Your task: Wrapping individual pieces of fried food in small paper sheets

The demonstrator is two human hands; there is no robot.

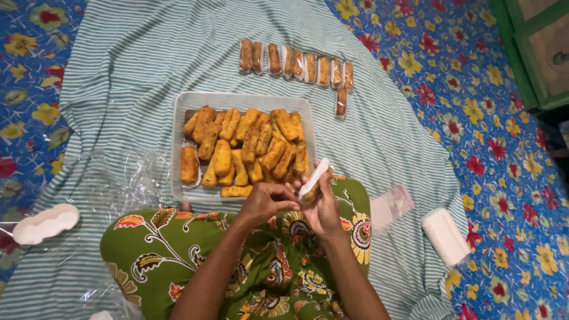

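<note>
Both hands meet over the lap: the right hand (323, 204) grips a roll (314, 188) half inside a clear sleeve (313, 178), and the left hand (267, 200) pinches its near end. Nine wrapped rolls (296, 65) lie far on the cloth (130, 89); the tray (178, 148) looks mostly full.

Blue floral floor mat (504, 118) w/ green cabinet (533, 53) at right

Home floor setup: flowered blue floor covering (504, 118), striped green cloth (136, 77) spread on it, tray of fried rolls (178, 148), green cabinet (533, 47) far right
</note>
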